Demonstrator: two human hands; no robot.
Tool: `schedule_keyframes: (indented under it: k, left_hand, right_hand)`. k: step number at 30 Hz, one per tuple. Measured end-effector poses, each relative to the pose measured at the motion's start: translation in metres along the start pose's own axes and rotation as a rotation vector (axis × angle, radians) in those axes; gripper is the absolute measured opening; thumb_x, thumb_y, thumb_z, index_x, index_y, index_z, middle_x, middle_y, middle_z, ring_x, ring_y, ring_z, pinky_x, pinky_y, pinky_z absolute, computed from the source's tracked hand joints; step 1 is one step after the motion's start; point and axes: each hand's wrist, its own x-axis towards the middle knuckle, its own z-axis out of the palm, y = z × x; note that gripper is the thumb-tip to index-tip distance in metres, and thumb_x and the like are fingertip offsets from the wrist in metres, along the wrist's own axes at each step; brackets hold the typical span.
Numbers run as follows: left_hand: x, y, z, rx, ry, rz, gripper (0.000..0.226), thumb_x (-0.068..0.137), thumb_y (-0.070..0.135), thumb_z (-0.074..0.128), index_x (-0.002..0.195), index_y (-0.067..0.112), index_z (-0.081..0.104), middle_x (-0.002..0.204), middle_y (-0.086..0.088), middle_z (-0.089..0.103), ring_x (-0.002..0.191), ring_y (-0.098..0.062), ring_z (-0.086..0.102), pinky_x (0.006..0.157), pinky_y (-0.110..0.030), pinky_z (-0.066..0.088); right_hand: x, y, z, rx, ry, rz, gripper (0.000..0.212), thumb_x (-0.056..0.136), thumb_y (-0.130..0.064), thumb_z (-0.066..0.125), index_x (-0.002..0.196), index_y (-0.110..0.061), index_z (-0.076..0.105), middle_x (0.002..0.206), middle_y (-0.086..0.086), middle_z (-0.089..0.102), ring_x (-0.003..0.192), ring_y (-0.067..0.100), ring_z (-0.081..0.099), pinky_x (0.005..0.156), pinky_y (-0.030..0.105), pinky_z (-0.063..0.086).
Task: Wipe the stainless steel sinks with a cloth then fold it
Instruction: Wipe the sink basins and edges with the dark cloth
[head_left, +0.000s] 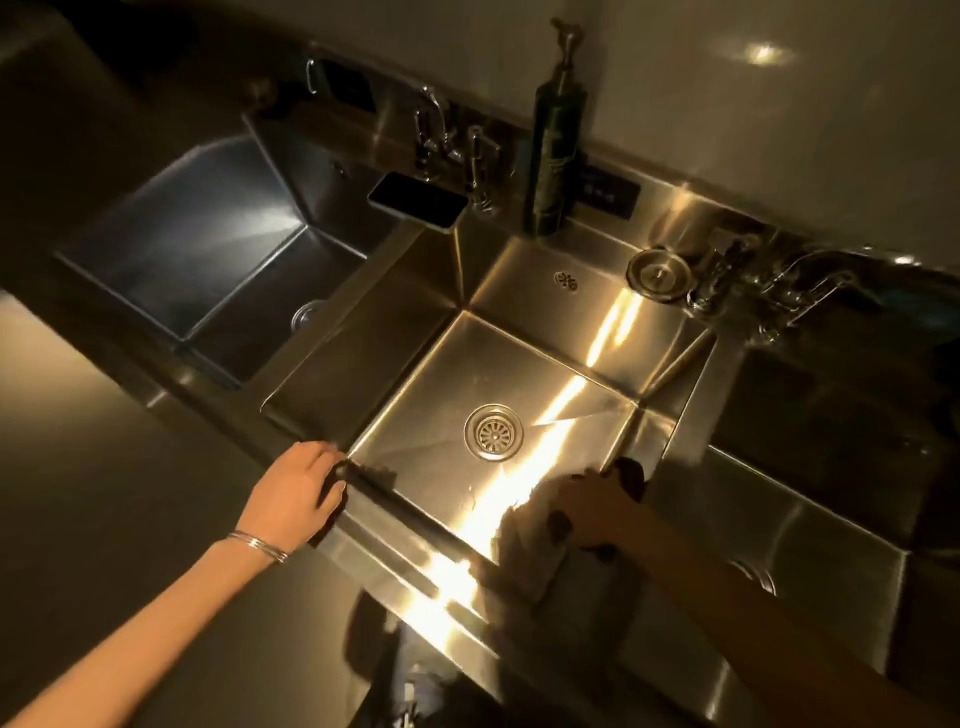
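Head view: dim kitchen, seen from above, with a warm glare across the steel.
Right grip (589, 512): fingers curled down onto the cloth (540, 564), grasping it; motion blur hides the fingertips.
Cloth: bunched and pale with darker patches, pressed against the near right corner of the middle sink (415, 410), partly under the hand.
Left grip (296, 493): clasps the front rim of the middle sink at its near left corner, fingers bent over the edge.
Bracelet (260, 545): thin metal bands on the left wrist.
Drain (493, 431): round strainer in the floor of the middle sink, apart from the cloth.
Left sink (208, 249): deeper in shadow, just beside the middle one.
Right sink (789, 415): dark and only partly seen.
Phone (418, 200): lies flat, screen dark, on the back ledge between the left and middle sinks.
Soap bottle (553, 156): tall dark pump bottle, upright behind the middle sink.
Taps (436, 124): behind the phone; another tap (779, 280) at the right.
Round plug (657, 273): on the back ledge near the right tap.
Bench (104, 467): plain surface left of the sinks.
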Motion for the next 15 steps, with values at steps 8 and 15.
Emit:
schedule_keyframes:
  k: [8, 15]
  left_hand:
    - [-0.019, -0.005, 0.007, 0.050, 0.026, 0.044, 0.037, 0.085, 0.019, 0.064, 0.118, 0.002, 0.061, 0.122, -0.017, 0.059, 0.114, -0.032, 0.057, 0.093, -0.043, 0.048]
    - [-0.018, -0.019, -0.002, 0.080, 0.010, 0.122, 0.053, 0.090, 0.038, 0.032, 0.120, 0.005, 0.060, 0.122, -0.013, 0.060, 0.115, -0.029, 0.057, 0.097, -0.044, 0.044]
  right_hand:
    - [-0.009, -0.006, -0.009, -0.230, -0.098, 0.058, 0.053, 0.092, -0.047, 0.046, 0.138, -0.022, 0.040, 0.138, 0.009, 0.044, 0.130, 0.030, 0.039, 0.109, 0.050, 0.025]
    - [0.006, -0.007, -0.008, -0.077, -0.067, -0.003, 0.067, 0.084, -0.042, 0.062, 0.141, -0.025, 0.033, 0.139, 0.008, 0.042, 0.125, 0.030, 0.045, 0.104, 0.046, 0.037]
